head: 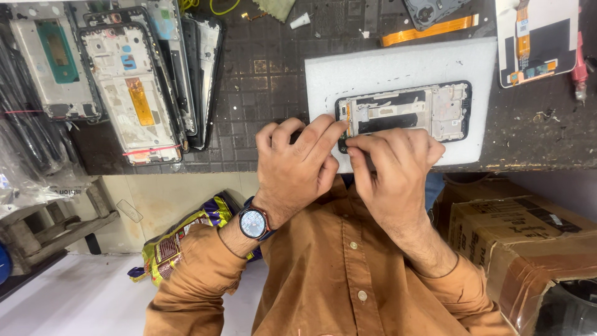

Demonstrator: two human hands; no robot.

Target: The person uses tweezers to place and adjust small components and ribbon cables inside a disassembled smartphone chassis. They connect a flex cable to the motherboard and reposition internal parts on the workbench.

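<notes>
Both the left hand (297,163) and right hand (390,167) pinch the near-left corner of the phone frame (407,112), which looks light, thin and fragile, so edges seem the safest hold.

A dark workbench (261,81) carries a white foam pad (398,62), phone frames (134,93) and an orange ribbon cable (429,29).

An opened black-edged phone frame (404,112), its bare silver-white inner chassis facing up, lies flat and lengthwise on a white foam pad (398,65) in the upper right of the frame. Its left end, bearing a small orange strip, is partly covered by fingertips.
</notes>
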